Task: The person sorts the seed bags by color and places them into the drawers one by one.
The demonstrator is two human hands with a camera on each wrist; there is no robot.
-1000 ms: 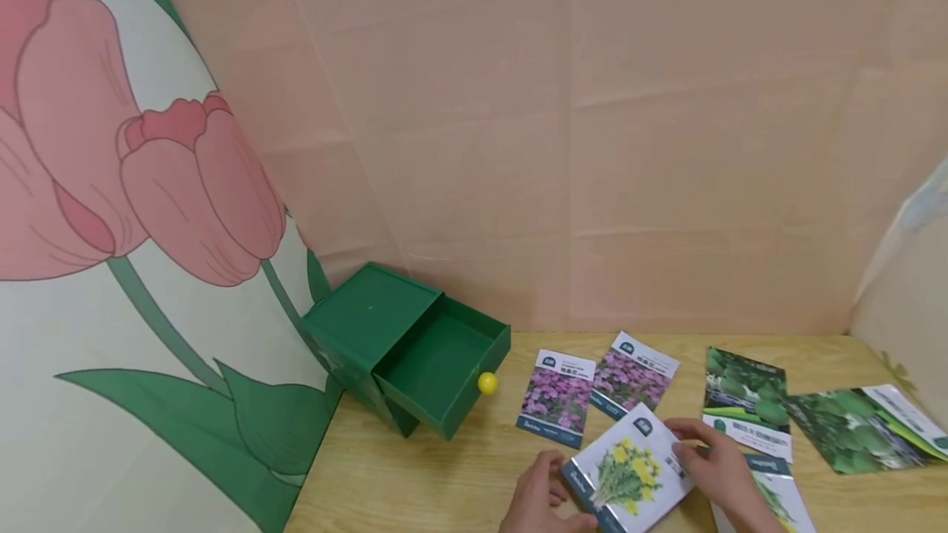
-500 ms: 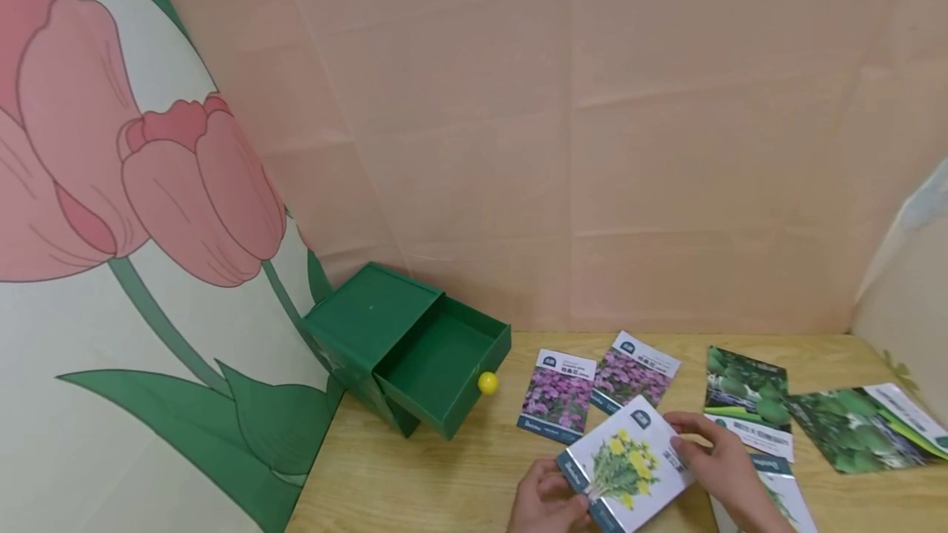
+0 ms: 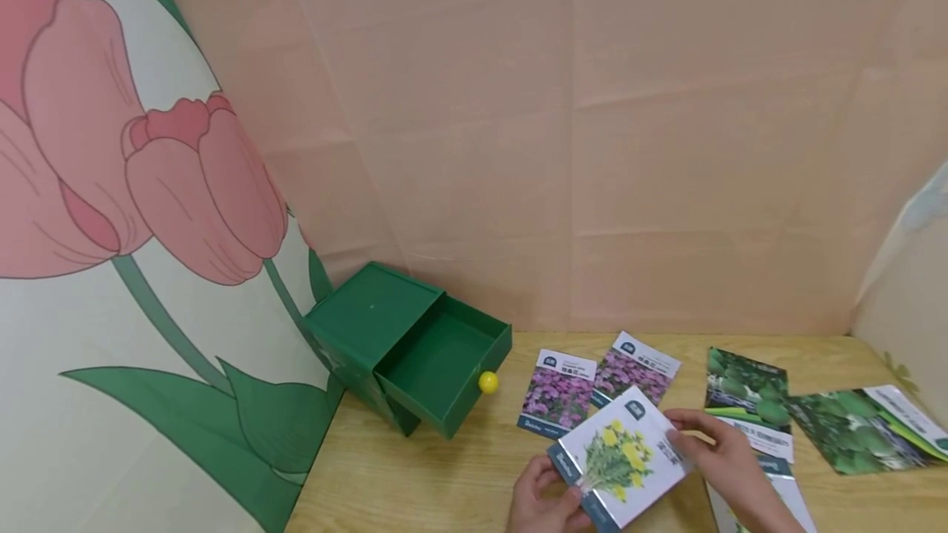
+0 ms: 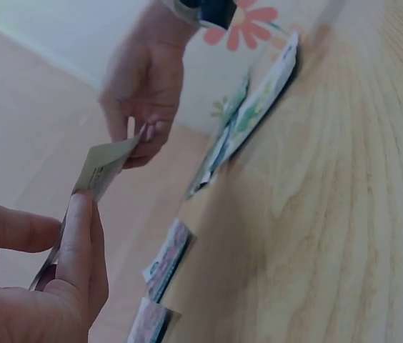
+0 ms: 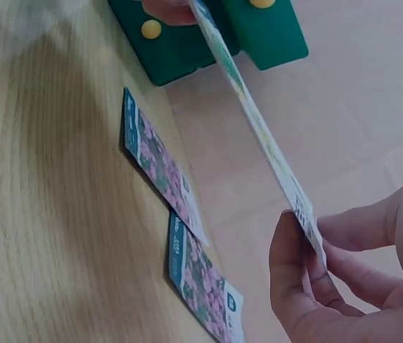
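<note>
Evidently aloft: yellow-flower packet (image 3: 622,459), clear of the table (image 3: 444,484) on the near side, printed face up. Left hand (image 3: 542,504) pinches its near-left edge; right hand (image 3: 722,457) pinches its right edge. Step, by my reading: handling this one packet two-handed. Moving it would call for both pinches working together, or one yielding. Beyond, purple-flower packets (image 3: 557,391); farther left, pulled-out green drawer (image 3: 437,359).

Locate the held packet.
In the head view's lower right, the packet is held by the left hand and right hand, in front of purple-flower packets.
</note>
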